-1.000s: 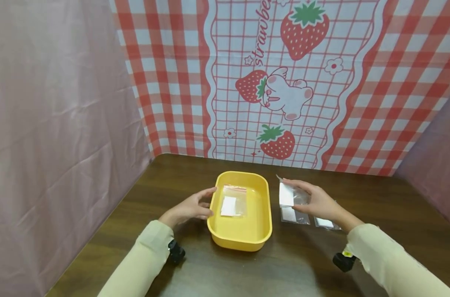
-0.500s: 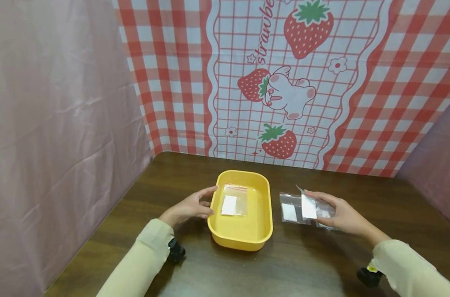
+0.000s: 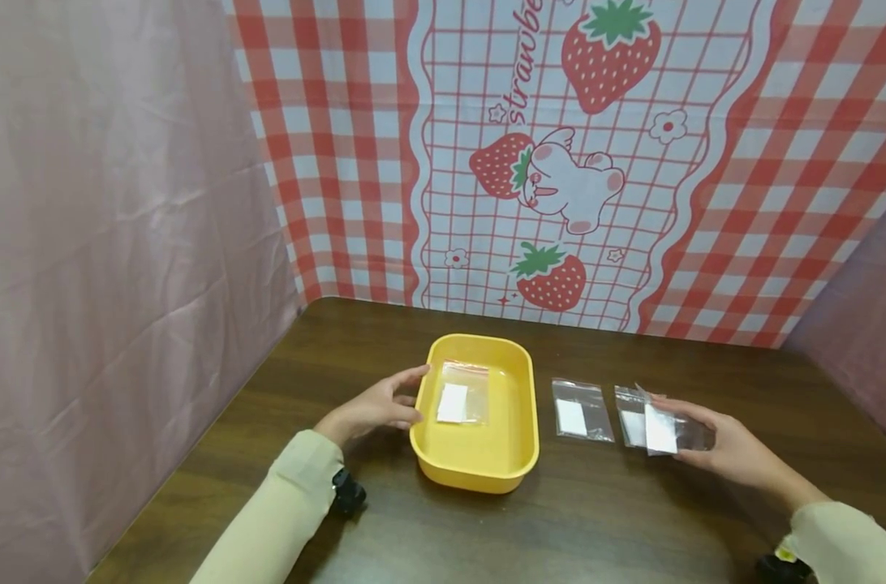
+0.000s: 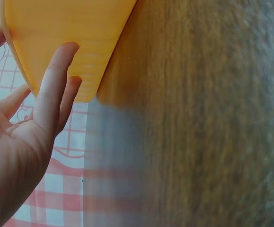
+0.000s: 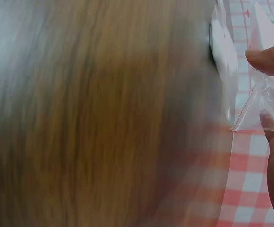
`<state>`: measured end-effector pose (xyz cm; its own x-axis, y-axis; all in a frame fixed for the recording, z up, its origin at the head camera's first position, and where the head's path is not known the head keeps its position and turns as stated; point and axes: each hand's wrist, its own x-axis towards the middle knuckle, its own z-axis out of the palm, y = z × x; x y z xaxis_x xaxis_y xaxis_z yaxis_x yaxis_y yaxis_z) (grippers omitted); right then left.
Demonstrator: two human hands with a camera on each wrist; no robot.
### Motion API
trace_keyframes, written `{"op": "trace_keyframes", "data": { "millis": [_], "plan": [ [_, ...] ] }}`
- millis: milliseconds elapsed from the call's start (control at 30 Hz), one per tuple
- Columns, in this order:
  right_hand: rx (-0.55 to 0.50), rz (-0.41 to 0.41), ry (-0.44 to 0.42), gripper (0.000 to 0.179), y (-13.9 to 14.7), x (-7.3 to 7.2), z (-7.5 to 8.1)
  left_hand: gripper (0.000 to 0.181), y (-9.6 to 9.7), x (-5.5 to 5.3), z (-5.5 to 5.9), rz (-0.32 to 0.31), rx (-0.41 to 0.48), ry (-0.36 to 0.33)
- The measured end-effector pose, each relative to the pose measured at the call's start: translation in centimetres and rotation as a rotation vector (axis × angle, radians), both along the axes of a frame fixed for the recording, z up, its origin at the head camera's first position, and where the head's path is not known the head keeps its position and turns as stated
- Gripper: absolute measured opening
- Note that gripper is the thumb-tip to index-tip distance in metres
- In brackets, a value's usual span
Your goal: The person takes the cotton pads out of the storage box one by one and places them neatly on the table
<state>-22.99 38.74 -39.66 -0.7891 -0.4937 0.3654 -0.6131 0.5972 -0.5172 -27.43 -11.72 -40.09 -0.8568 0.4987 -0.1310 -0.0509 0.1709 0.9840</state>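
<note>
My left hand (image 3: 373, 410) rests against the left side of a yellow plastic tray (image 3: 478, 478). In the left wrist view its fairly straight fingers (image 4: 56, 75) lie along the outer wall of the tray. A clear zip bag (image 3: 475, 397) with a white rectangle lies inside the tray. My right hand (image 3: 742, 454) pinches another zip bag (image 3: 660, 430) with a white rectangle, between thumb and fingers. This held bag overlaps a similar zip bag (image 3: 631, 422) on the table, hiding part of it. A further zip bag (image 3: 595, 414) lies flat between tray and right hand.
The dark wooden table (image 3: 545, 531) carries everything. A red-and-white checked strawberry cloth (image 3: 443, 203) hangs behind it, and a pink curtain (image 3: 129, 268) stands at the left. Both wrists wear small black devices.
My right hand has moved right with the held bag, from over the nearer flat bag to over the farther one. That nearer bag is now fully visible. The left hand keeps its place at the tray.
</note>
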Motion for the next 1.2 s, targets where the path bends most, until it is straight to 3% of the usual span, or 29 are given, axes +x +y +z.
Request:
{"op": "trace_keyframes", "data": {
  "millis": [300, 600, 767, 967, 1200],
  "plan": [
    [0.094, -0.059, 0.067, 0.072, 4.2, 0.4, -0.8, 0.078, 0.0, 0.1, 0.0, -0.005, 0.019, -0.006],
    [0.223, -0.044, 0.153, 0.072, 7.1, -0.6, -1.8, 0.078, 0.1, 0.1, 0.2, 0.006, 0.001, 0.001],
    [0.26, -0.022, 0.131, 0.073, 7.3, -1.4, -1.7, 0.078, 0.2, 0.2, 0.1, 0.0, -0.003, 0.012],
    [0.337, -0.087, 0.059, 0.065, 7.6, -1.5, -1.5, 0.078, 0.2, 0.3, 0.2, 0.002, -0.002, 0.006],
    [0.263, -0.028, 0.063, 0.058, 7.9, -1.2, -1.8, 0.078, 0.0, 0.3, 0.2, -0.015, 0.029, -0.003]
  ]
}}
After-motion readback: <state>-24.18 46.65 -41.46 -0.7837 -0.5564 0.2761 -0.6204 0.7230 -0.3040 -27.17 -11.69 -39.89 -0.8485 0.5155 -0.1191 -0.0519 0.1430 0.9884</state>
